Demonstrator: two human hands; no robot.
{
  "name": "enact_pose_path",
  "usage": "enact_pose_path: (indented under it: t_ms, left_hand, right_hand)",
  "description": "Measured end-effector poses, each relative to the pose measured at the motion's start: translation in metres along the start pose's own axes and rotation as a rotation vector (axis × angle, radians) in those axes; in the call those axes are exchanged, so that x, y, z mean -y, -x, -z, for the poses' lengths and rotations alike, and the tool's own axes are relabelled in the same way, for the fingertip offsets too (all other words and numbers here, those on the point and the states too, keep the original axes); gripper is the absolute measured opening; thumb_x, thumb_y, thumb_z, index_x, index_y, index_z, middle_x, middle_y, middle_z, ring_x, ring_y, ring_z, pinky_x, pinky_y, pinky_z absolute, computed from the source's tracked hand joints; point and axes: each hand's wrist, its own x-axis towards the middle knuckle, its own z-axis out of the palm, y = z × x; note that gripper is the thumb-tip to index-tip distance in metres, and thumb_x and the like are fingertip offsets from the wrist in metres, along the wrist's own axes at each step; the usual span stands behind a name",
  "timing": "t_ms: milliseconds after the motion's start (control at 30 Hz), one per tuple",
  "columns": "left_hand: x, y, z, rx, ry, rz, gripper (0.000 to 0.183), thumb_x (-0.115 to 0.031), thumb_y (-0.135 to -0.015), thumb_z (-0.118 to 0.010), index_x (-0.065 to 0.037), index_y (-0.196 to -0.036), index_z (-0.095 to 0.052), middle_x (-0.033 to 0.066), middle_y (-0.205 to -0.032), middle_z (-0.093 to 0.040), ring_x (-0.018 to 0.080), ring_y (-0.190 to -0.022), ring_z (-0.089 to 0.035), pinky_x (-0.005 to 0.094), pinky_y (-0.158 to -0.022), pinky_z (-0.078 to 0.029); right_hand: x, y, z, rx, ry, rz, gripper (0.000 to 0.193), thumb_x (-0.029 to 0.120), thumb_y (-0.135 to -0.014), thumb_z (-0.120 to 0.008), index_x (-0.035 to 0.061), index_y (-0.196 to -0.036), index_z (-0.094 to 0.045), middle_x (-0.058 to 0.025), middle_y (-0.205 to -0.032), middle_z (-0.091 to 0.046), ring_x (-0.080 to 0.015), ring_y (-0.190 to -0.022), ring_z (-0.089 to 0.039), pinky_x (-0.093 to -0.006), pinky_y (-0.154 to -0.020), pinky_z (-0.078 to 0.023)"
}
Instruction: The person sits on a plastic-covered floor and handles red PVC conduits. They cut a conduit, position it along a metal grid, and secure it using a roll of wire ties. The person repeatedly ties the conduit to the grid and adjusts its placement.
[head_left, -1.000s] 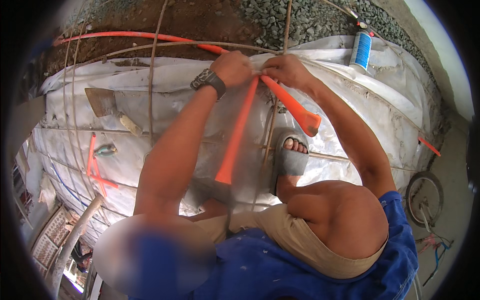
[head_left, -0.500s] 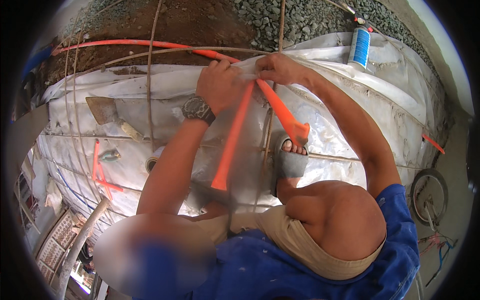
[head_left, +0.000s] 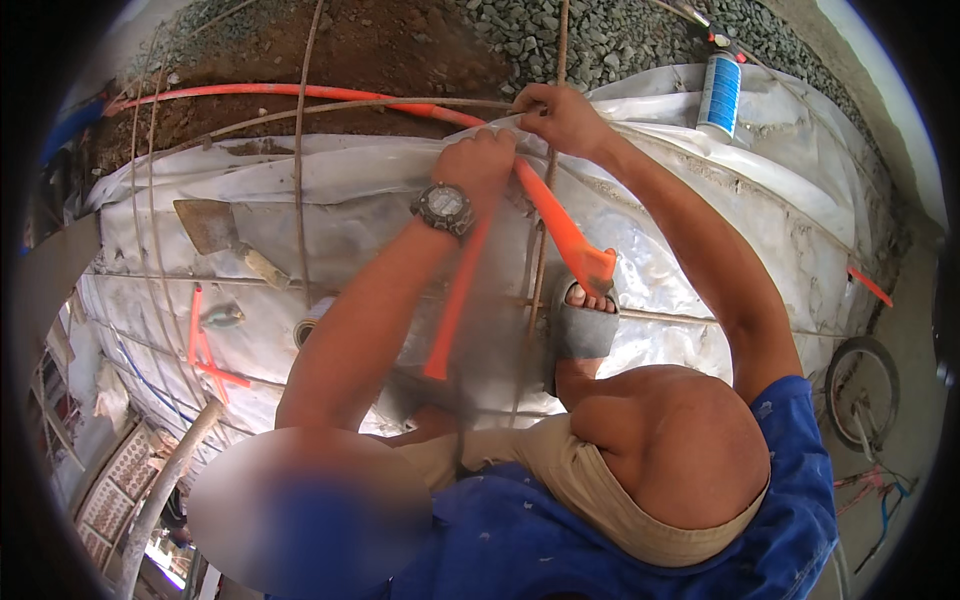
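Note:
My left hand (head_left: 480, 165), with a wristwatch, is closed around the upper part of an orange pipe (head_left: 460, 300) that hangs down toward my legs. Beside it, a second orange pipe (head_left: 555, 220) with a flared lower end slants down to the right, near my sandalled foot. My right hand (head_left: 560, 118) is up next to a vertical rebar, thumb and fingertips pinched together; what lies between them is too small to make out. A long orange pipe (head_left: 330, 91) runs in from the left over the soil and reaches my left fingers.
Clear plastic sheeting (head_left: 660, 260) lies under a rebar grid (head_left: 301, 190). A trowel (head_left: 205, 225), a roll of tape (head_left: 303, 331) and short orange pipe pieces (head_left: 205, 350) are at left. A blue-and-white spray can (head_left: 720, 95) stands at upper right, near gravel (head_left: 590, 50). A wheel (head_left: 862, 393) is at right.
My left hand has moved right and turned, bringing the watch face into view. My right hand has risen slightly away from the pipes' upper ends. The hanging pipe is now partly behind my left wrist.

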Motion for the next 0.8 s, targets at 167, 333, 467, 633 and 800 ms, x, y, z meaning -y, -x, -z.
enact_pose_path:
  t_ms: [167,333,467,633,800]
  left_hand:
    - [-0.003,-0.001,0.001,-0.035,0.011,0.028,0.013,-0.014,-0.096,-0.065,-0.006,-0.106,-0.063,0.016,-0.093,-0.075,0.0389,-0.083,-0.078,0.0516,-0.071,-0.063]
    - [-0.003,-0.007,0.001,0.078,0.148,0.126,0.034,-0.029,-0.097,-0.071,-0.003,-0.115,-0.059,0.0223,-0.101,-0.074,0.0455,-0.092,-0.074,0.0568,-0.08,-0.059]
    - [-0.009,0.0,-0.005,0.035,0.24,0.279,0.033,-0.029,-0.097,-0.071,-0.003,-0.114,-0.059,0.0232,-0.103,-0.075,0.046,-0.094,-0.074,0.0578,-0.081,-0.058]
    - [-0.008,0.01,-0.012,-0.017,0.243,0.203,0.022,-0.025,-0.1,-0.066,-0.005,-0.109,-0.061,0.0208,-0.097,-0.075,0.0457,-0.094,-0.074,0.059,-0.082,-0.058]
    - [-0.001,0.017,-0.01,-0.081,0.401,0.216,0.022,-0.025,-0.096,-0.071,-0.007,-0.102,-0.06,0.0196,-0.091,-0.073,0.0441,-0.087,-0.072,0.0563,-0.077,-0.056]
  right_hand:
    - [0.002,-0.025,0.002,0.06,0.506,0.281,0.031,0.019,-0.088,-0.075,0.0136,-0.119,-0.078,-0.0108,-0.116,-0.076,-0.0385,-0.111,-0.07,-0.0484,-0.096,-0.057]
    - [0.01,-0.043,0.007,0.145,0.387,0.237,0.029,0.021,-0.091,-0.075,0.0101,-0.118,-0.077,-0.0131,-0.109,-0.077,-0.0372,-0.102,-0.073,-0.0467,-0.09,-0.058]
    - [0.001,-0.019,0.003,0.068,0.254,0.241,0.024,0.02,-0.091,-0.075,0.0067,-0.111,-0.078,-0.0147,-0.102,-0.077,-0.0365,-0.095,-0.074,-0.0454,-0.086,-0.058]
    - [-0.007,0.008,-0.006,-0.031,0.123,0.277,0.02,0.021,-0.09,-0.078,0.0059,-0.103,-0.08,-0.0145,-0.097,-0.076,-0.0345,-0.09,-0.073,-0.0453,-0.084,-0.057]
    - [0.002,0.01,-0.003,0.193,0.202,0.274,0.02,0.026,-0.089,-0.078,0.007,-0.094,-0.081,-0.0154,-0.091,-0.076,-0.0367,-0.087,-0.073,-0.047,-0.083,-0.057]
